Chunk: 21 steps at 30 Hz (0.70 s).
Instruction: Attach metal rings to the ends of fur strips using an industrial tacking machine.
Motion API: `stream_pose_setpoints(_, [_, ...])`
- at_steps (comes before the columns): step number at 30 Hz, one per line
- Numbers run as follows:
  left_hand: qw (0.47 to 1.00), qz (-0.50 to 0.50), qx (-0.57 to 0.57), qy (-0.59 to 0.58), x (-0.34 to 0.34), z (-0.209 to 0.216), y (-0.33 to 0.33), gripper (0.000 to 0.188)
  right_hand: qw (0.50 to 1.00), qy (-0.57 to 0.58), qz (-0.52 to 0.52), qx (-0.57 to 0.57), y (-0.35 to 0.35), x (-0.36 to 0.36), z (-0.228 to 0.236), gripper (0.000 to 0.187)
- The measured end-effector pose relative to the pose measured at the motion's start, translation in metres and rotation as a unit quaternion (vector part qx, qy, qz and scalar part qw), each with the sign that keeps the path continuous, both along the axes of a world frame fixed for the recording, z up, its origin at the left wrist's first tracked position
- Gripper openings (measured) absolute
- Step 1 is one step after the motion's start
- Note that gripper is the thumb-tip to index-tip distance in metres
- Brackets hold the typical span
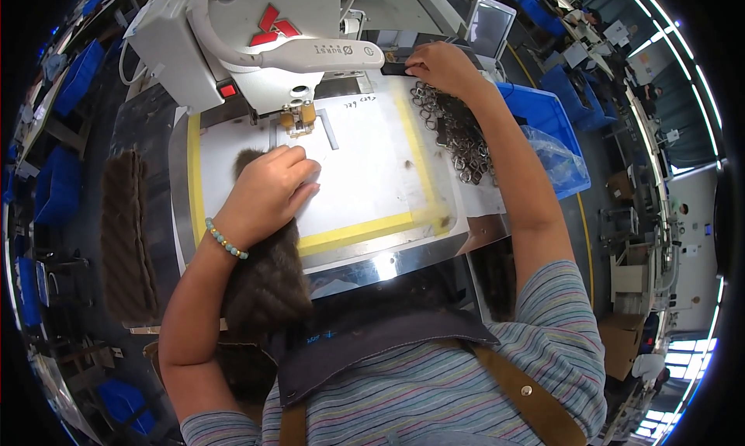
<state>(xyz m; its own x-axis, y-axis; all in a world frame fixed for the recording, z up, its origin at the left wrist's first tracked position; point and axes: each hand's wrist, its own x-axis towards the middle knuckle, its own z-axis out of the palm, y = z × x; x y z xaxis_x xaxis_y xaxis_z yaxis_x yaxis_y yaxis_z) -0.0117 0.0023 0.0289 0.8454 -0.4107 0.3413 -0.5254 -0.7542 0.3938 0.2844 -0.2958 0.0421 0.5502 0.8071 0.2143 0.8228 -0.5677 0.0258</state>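
A long brown fur piece [269, 283] hangs over the near left edge of the sewing machine's white work plate [357, 186]. My left hand [272, 183], with a beaded bracelet on its wrist, is closed on the fur's upper end, just short of the needle and presser foot [298, 118]. Up at the far right of the plate is my right hand [444, 67], its fingers pinched together beside a small dark block [396, 68]. What they hold, if anything, is hidden. Below that hand lies a heap of metal buckles with dark straps [462, 139].
The white sewing machine head [264, 65] overhangs the plate. Yellow tape [357, 230] borders the work area. A blue bin [570, 163] with clear plastic stands at the right, near a small screen [490, 27]. More brown fur [128, 236] lies stacked at the left.
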Motion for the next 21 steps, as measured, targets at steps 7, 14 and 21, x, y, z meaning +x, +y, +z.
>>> stream_pose_setpoints(7, [1.000,-0.003,-0.004,0.002,0.0004,-0.0004,0.0006,0.019,1.000,0.004,-0.014,-0.009,0.0023,-0.0051,0.0020,0.023])
stream_pose_setpoints(14, [1.000,-0.009,-0.005,-0.002,0.0008,0.0003,0.0004,0.020,0.999,0.012,-0.021,-0.022,0.0002,-0.0026,0.0036,0.022])
stream_pose_setpoints(21, [1.000,-0.004,-0.006,-0.001,0.0001,0.0004,0.0003,0.020,1.000,-0.013,-0.004,-0.002,-0.0003,-0.0022,-0.0004,0.017])
